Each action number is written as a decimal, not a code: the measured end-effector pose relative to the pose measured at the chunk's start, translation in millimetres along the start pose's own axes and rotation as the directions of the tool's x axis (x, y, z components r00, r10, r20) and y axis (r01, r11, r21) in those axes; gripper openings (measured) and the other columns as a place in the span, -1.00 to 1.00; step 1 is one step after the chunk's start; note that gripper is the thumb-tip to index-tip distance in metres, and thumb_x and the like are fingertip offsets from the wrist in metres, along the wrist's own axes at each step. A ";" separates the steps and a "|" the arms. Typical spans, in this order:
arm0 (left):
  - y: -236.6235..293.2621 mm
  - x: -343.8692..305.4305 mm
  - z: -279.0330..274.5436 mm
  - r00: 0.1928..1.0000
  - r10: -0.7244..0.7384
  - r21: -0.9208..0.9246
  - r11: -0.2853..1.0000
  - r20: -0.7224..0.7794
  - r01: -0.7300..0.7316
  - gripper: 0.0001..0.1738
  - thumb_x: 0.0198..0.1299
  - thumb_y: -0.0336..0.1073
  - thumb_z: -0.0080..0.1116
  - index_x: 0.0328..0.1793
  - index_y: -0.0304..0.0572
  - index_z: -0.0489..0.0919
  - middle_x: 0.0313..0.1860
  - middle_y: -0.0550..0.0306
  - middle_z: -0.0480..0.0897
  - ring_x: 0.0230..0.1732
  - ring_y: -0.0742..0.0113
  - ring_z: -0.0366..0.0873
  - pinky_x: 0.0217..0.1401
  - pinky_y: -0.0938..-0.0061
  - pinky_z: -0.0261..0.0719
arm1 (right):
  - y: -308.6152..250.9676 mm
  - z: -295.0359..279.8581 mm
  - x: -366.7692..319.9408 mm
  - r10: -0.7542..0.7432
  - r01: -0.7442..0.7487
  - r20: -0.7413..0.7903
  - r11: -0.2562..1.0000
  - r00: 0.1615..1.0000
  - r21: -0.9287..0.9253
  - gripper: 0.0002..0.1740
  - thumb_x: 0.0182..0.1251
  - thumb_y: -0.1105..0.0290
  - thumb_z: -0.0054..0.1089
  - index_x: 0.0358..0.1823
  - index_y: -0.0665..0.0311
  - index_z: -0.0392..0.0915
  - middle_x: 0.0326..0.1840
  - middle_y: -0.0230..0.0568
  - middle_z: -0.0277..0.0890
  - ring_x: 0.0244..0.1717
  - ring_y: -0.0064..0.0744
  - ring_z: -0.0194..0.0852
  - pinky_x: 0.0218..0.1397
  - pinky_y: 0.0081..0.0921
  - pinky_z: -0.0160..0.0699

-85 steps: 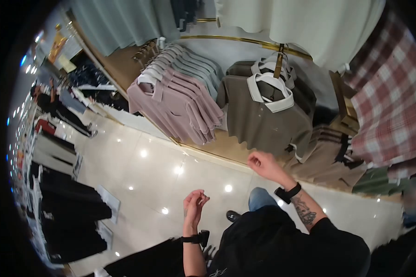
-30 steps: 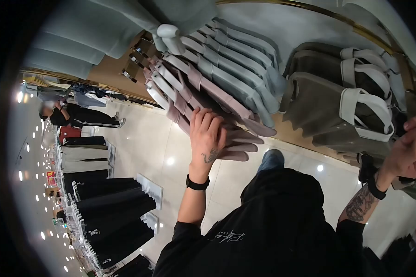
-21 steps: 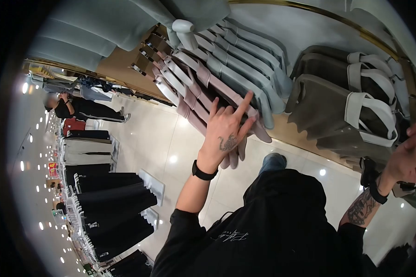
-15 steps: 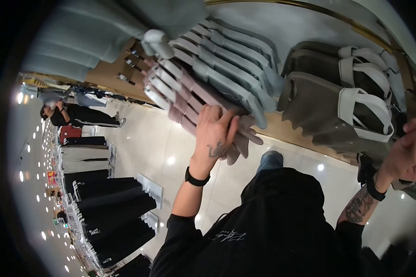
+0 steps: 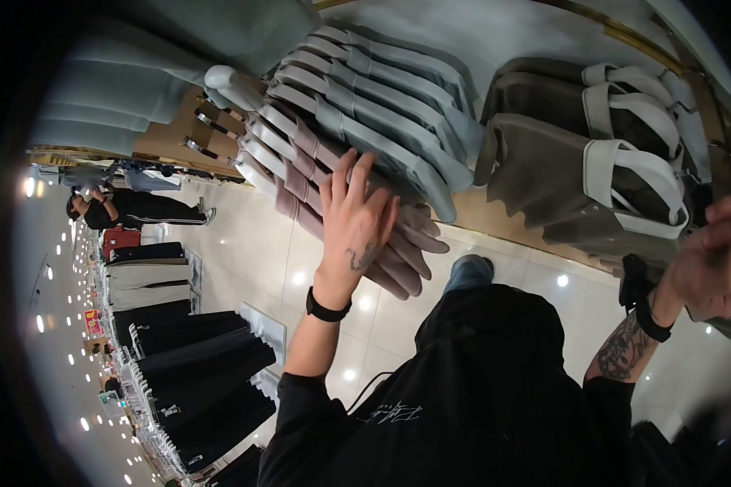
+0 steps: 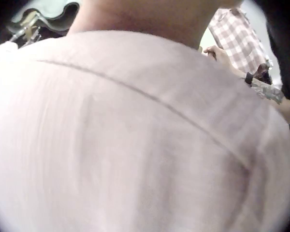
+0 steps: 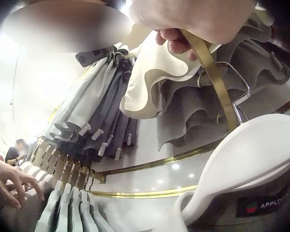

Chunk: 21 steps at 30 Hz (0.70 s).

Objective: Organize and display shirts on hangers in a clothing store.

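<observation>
In the head view my left hand [image 5: 353,223] lies over the pink shirts [image 5: 300,199], its fingers spread and lightly bent on the fabric. Pale pink cloth [image 6: 135,135] fills most of the left wrist view. At the right edge my right hand [image 5: 719,260] has curled fingers; the right wrist view shows this hand [image 7: 193,21] gripping the gold bar [image 7: 215,79] that sticks out over the shirts. Beneath the bar hang brown shirts [image 5: 536,162] with white collars on white hangers [image 7: 251,159]. Grey-green shirts [image 5: 398,138] hang directly behind the pink ones.
Black trousers [image 5: 195,357] hang on a rack at the left. A person in black [image 5: 138,207] stands in the aisle at the far left. Large grey-green garments [image 5: 114,89] hang at upper left, and a pale floor [image 5: 317,268] lies between rack and wall display.
Both hands have moved up to the display from lower down. My left hand has gone across the pink shirts, its fingers briefly lifted and spread, then back onto them. My right hand stays put lately.
</observation>
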<state>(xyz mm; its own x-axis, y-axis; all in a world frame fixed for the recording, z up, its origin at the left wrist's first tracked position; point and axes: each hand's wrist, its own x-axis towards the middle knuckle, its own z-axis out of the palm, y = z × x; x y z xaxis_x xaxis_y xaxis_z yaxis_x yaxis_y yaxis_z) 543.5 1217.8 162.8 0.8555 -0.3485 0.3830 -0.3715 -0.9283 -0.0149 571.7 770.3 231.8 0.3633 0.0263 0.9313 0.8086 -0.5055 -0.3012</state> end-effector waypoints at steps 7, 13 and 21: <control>-2.9 26.2 -5.1 0.963 0.099 0.017 0.994 0.251 -0.107 -0.90 0.19 -0.35 0.46 -0.30 -0.16 0.74 0.67 0.06 0.43 0.76 -0.08 0.22 0.70 -0.27 0.22 | -11.8 7.7 6.5 -0.052 0.051 0.007 0.998 0.999 0.037 -0.57 0.52 0.51 -0.27 0.13 0.53 0.60 -0.66 -0.18 0.21 -0.36 -0.24 0.43 0.51 0.47 0.43; -5.9 18.7 -13.9 0.917 0.106 0.007 0.993 0.384 -0.118 -0.71 0.28 -0.38 0.37 0.11 -0.11 0.64 0.51 0.09 0.56 0.74 -0.03 0.27 0.76 -0.32 0.11 | -15.6 15.5 8.0 -0.042 0.044 -0.053 0.999 0.998 0.031 -0.59 0.52 0.50 -0.22 0.12 0.53 0.61 -0.68 -0.23 0.20 -0.40 -0.28 0.43 0.49 0.45 0.47; -11.3 11.2 -24.7 0.906 0.132 -0.053 0.991 0.403 -0.120 -0.46 0.26 -0.43 0.38 0.37 -0.10 0.52 0.47 0.03 0.59 0.70 -0.03 0.34 0.74 -0.29 0.15 | -11.7 15.6 8.2 -0.076 0.076 -0.065 0.997 0.995 0.002 -0.61 0.48 0.53 -0.20 0.07 0.52 0.63 -0.66 -0.22 0.28 -0.43 -0.36 0.41 0.46 0.42 0.53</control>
<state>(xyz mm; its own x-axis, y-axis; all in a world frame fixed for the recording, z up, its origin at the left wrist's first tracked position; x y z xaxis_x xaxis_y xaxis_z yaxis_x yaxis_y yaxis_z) 548.4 1227.7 190.0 0.8713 -0.4900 -0.0269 -0.4904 -0.8714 -0.0117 572.4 789.9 239.8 0.2698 0.0084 0.9629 0.8347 -0.5005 -0.2295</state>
